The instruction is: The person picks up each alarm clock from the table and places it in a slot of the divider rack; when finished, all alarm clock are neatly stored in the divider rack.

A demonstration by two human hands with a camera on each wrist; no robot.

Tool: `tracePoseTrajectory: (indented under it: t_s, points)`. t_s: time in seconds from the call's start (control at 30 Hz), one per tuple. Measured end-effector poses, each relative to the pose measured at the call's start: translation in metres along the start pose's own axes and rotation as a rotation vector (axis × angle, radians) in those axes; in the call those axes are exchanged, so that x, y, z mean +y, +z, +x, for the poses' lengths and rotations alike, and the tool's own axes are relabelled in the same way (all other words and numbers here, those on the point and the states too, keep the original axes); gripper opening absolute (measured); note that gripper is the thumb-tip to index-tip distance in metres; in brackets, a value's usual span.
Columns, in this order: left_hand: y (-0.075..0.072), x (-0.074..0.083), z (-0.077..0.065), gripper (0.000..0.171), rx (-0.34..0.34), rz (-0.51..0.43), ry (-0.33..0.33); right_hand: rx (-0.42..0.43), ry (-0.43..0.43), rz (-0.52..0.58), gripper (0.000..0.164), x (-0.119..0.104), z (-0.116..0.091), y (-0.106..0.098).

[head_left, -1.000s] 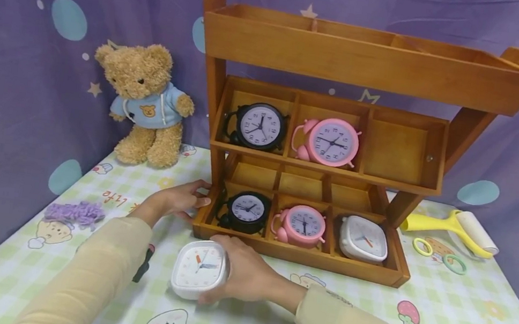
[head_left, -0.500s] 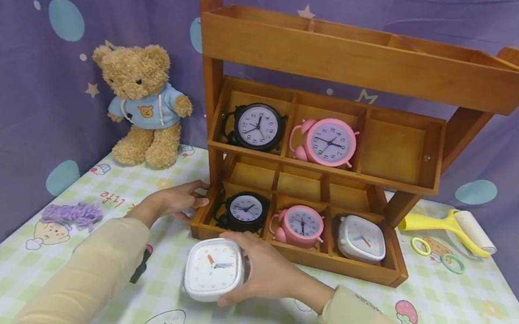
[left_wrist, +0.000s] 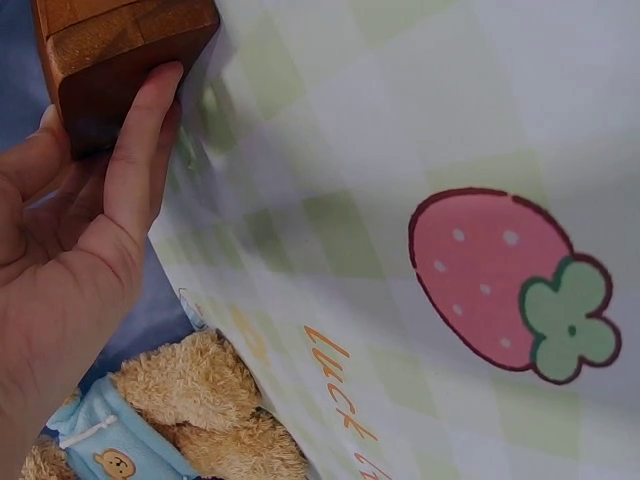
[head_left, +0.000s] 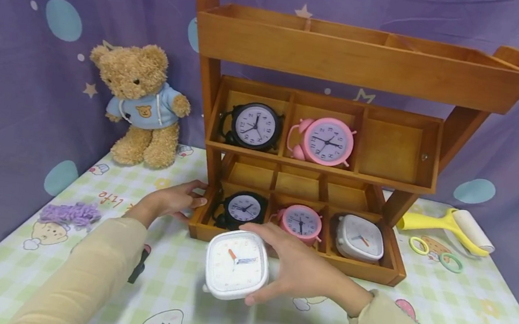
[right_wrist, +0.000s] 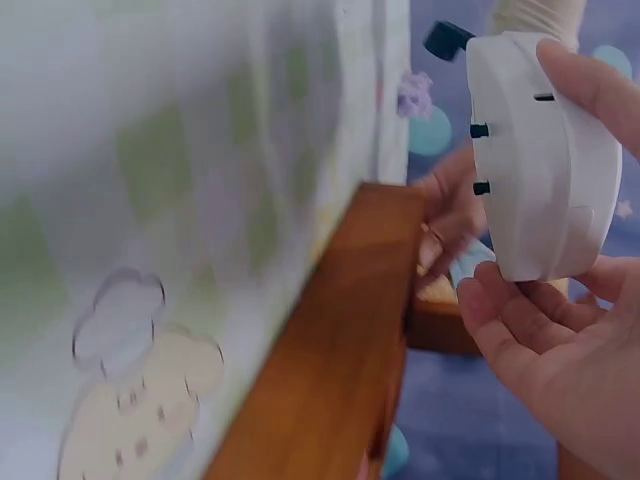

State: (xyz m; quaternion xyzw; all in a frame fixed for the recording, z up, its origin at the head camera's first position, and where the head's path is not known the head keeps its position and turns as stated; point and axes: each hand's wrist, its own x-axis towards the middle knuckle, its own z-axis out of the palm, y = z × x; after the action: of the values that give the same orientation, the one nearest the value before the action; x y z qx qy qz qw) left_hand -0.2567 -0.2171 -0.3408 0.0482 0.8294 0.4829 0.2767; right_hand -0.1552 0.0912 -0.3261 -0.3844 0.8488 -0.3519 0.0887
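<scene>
In the head view, my right hand (head_left: 302, 270) grips a white square alarm clock (head_left: 236, 264) by its right side, above the table in front of the wooden shelf (head_left: 364, 64). The right wrist view shows the white clock (right_wrist: 545, 160) edge-on, thumb (right_wrist: 590, 85) on one edge and fingers below. My left hand (head_left: 171, 202) holds the shelf's lower left end, thumb and fingers either side of the wood (left_wrist: 120, 70) in the left wrist view. Black clocks (head_left: 255, 126) (head_left: 244, 209) and pink clocks (head_left: 328, 141) (head_left: 300, 222) fill left and middle compartments; another white clock (head_left: 361, 238) sits lower right.
A teddy bear (head_left: 140, 101) in a blue hoodie stands at the back left. Purple yarn (head_left: 70, 213) lies left of my left arm. A yellow-handled lint roller (head_left: 451, 226), a yellow ring (head_left: 419, 245) and a green ring (head_left: 451, 262) lie right of the shelf.
My right hand has carried the white clock rightward and up off the table, toward the camera. The left hand stays at the shelf's end.
</scene>
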Motion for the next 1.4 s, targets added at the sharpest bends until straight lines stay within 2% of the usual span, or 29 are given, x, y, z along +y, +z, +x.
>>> tracePoseTrajectory:
  t_s: [0.13, 0.43, 0.67, 0.9, 1.1, 1.27, 1.4]
  points:
    - [-0.001, 0.000, 0.000, 0.054, -0.005, 0.003, 0.001, 0.024, 0.012, -0.005, 0.109, -0.001, -0.013, -0.016]
    - [-0.002, 0.003, 0.000, 0.056, -0.025, -0.002, -0.001, 0.145, 0.017, -0.049, 0.108, 0.003, -0.049, -0.057]
    - [-0.005, 0.001, 0.001, 0.058, -0.032, -0.015, -0.002, 0.238, -0.003, -0.133, 0.109, 0.006, -0.071, -0.091]
    - [-0.004, 0.001, -0.002, 0.057, -0.027, -0.009, -0.003, 0.347, 0.045, -0.188, 0.114, 0.003, -0.090, -0.127]
    - [-0.002, 0.000, -0.004, 0.057, -0.024, -0.015, -0.006, 0.450, 0.026, -0.207, 0.116, 0.007, -0.096, -0.157]
    - [0.000, -0.001, -0.004, 0.057, -0.028, -0.021, -0.009, 0.511, 0.092, -0.230, 0.116, 0.012, -0.096, -0.180]
    - [0.001, 0.000, -0.003, 0.057, -0.023, -0.020, -0.004, 0.523, 0.169, -0.281, 0.115, 0.016, -0.094, -0.198]
